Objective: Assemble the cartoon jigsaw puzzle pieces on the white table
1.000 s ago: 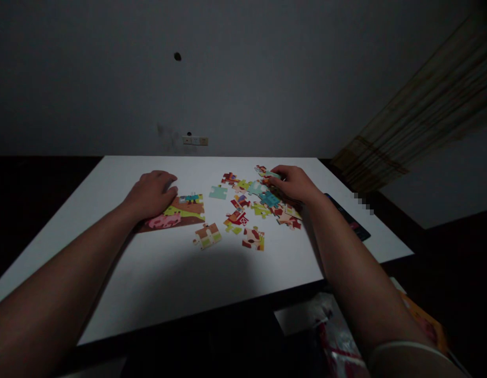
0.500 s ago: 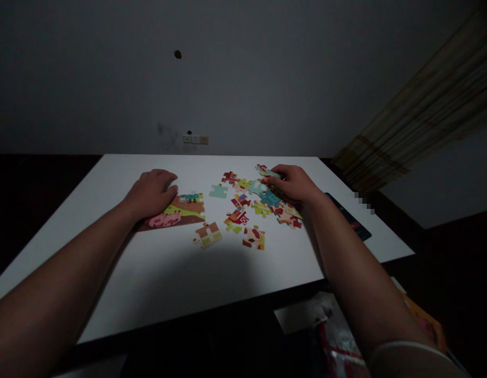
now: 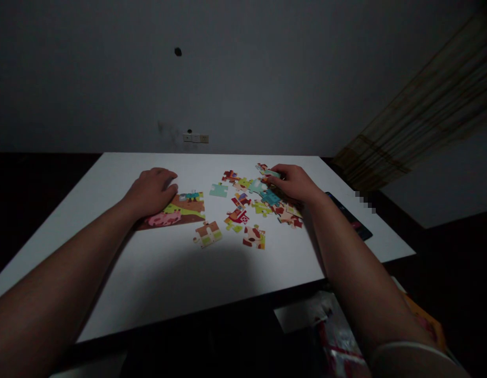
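On the white rectangular table point(image 3: 160, 283), the left hand point(image 3: 151, 193) rests palm-down on one joined section of cardboard jigsaw puzzle point(image 3: 184, 211) showing a pink pig, while the right hand point(image 3: 293, 184), well apart, pinches one pale teal jigsaw piece point(image 3: 272, 173) above a heap of colourful loose pieces point(image 3: 237, 210), too overlapped to count. Between the hands lie one separate mint-green piece point(image 3: 219, 190), one cream-and-brown joined chunk point(image 3: 207, 233) and one red-and-cream joined chunk point(image 3: 254, 237). One dark flat rectangular box point(image 3: 348, 216) lies near the table's right edge.
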`<state>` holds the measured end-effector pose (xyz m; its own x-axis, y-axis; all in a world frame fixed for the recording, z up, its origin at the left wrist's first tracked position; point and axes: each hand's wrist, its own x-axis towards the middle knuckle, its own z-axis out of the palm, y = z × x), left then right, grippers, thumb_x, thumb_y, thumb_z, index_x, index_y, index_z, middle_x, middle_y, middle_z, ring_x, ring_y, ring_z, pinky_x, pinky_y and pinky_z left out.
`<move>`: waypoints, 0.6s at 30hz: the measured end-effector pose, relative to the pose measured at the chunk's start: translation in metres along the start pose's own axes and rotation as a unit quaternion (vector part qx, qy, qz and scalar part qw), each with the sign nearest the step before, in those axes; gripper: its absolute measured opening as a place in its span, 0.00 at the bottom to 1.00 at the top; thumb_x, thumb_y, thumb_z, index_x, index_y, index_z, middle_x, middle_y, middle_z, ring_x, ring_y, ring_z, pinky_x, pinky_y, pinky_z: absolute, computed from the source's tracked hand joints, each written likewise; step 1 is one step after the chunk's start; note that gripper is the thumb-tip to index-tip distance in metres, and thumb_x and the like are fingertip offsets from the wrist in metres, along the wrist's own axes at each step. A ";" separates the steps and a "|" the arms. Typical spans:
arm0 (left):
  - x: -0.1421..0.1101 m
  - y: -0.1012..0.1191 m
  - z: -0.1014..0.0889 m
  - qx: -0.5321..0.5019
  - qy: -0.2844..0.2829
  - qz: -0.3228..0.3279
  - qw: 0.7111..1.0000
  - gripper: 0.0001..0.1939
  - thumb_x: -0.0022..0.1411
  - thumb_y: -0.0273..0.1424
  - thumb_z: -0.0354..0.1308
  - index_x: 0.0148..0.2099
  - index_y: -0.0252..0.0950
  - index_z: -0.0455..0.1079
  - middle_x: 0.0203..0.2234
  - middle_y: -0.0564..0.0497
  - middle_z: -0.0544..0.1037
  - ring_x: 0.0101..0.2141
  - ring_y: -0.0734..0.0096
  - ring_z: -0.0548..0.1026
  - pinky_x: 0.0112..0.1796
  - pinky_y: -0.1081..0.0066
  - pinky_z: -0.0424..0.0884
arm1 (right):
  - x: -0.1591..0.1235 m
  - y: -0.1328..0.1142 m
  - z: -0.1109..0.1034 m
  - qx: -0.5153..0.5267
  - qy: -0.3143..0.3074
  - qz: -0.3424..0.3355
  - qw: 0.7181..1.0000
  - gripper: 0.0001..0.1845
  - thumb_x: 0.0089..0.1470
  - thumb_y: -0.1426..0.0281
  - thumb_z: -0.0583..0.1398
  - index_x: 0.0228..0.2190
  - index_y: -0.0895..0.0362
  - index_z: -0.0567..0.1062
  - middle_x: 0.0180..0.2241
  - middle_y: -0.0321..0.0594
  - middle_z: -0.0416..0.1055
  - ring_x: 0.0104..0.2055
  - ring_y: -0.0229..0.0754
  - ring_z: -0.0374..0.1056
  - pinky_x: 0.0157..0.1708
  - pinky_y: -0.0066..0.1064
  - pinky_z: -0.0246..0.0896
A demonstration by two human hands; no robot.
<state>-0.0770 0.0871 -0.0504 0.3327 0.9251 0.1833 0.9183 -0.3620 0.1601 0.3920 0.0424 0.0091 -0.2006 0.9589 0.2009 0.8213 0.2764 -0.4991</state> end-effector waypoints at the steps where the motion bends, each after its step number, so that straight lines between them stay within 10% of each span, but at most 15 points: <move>1: 0.000 0.000 0.000 -0.003 0.000 -0.004 1.000 0.31 0.71 0.49 0.50 0.66 0.40 0.76 0.65 0.39 0.78 0.67 0.40 0.72 0.68 0.44 0.67 | 0.000 0.000 0.000 0.002 0.001 0.000 1.000 0.21 0.68 0.58 0.66 0.51 0.60 0.87 0.47 0.50 0.86 0.39 0.47 0.73 0.45 0.37 0.63; 18: -0.002 0.003 -0.002 -0.004 0.005 -0.007 1.000 0.31 0.72 0.48 0.49 0.66 0.39 0.76 0.65 0.37 0.78 0.67 0.38 0.72 0.67 0.42 0.69 | -0.001 -0.003 -0.001 -0.004 -0.007 0.015 1.000 0.19 0.69 0.58 0.66 0.51 0.58 0.86 0.46 0.50 0.86 0.40 0.49 0.72 0.44 0.38 0.63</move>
<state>-0.0753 0.0834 -0.0480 0.3171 0.9289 0.1912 0.9213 -0.3496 0.1703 0.3907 0.0410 0.0112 -0.1827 0.9676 0.1744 0.8311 0.2467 -0.4983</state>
